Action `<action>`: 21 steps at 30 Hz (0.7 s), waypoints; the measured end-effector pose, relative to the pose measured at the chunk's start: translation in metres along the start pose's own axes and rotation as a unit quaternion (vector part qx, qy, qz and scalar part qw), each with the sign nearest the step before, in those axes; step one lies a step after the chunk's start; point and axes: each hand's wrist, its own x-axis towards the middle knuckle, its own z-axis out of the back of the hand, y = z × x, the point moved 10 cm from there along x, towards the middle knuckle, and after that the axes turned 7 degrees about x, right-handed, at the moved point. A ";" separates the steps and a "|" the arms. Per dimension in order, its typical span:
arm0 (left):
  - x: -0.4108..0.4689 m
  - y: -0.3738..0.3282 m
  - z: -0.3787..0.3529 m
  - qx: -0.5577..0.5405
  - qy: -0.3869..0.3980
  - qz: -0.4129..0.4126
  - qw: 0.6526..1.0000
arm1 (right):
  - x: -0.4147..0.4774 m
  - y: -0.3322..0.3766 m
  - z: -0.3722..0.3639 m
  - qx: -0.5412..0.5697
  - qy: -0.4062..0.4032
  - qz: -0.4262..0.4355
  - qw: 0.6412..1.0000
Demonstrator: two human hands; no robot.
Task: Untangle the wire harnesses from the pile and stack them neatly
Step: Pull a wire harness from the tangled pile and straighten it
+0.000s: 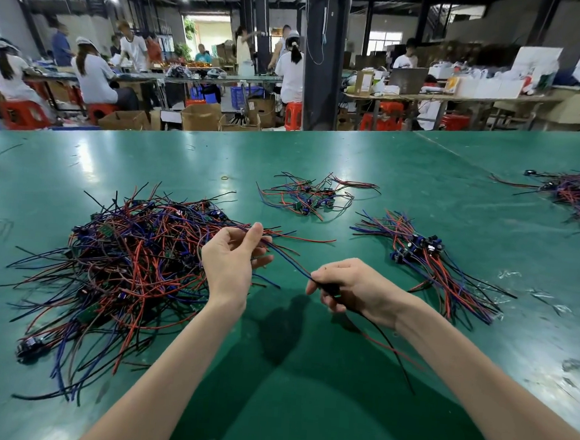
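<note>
Worked at a glossy, scuffed green table point(320, 153) in a busy workshop, red stools point(25, 112) far behind the tangled pile point(117, 262) of thin red, blue and black wires. Pinched one harness point(289, 261) just right of that pile, left hand point(231, 260) thumb and curled fingers on its wires, right hand point(349, 287) closed round its dark end, a fanned stack point(433, 264) further right

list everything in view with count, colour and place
tangled pile: one, red blue black, left of hands
held harness: one, blue and black, between both hands
neat stack: one, same colours, right of hands
loose cluster: one, same colours, mid-table, farther back
far pile: one, same colours, right edge
rubber band: one, yellowish, left of loose cluster
table: one, green, underneath
stools: several, red, behind table
left hand: pinches held harness
right hand: grips held harness
</note>
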 end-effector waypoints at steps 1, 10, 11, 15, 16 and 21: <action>0.001 -0.001 0.002 0.010 -0.005 -0.004 1.000 | 0.000 0.001 0.000 -0.005 -0.002 0.000 1.000; 0.001 -0.024 0.012 0.254 -0.045 -0.143 0.956 | -0.003 0.014 0.009 -0.024 -0.040 0.055 0.997; -0.002 -0.027 0.012 0.276 -0.045 -0.162 0.946 | -0.003 0.013 0.010 -0.026 -0.040 0.054 0.997; -0.004 -0.032 0.015 0.282 -0.052 -0.177 0.941 | 0.000 0.010 0.012 -0.045 -0.045 0.045 0.997; -0.003 -0.031 0.015 0.274 -0.053 -0.166 0.946 | 0.001 0.010 0.013 -0.048 -0.046 0.045 0.997; 0.001 -0.009 0.010 0.127 -0.031 -0.040 0.991 | 0.000 0.012 0.021 -0.041 -0.060 0.056 0.996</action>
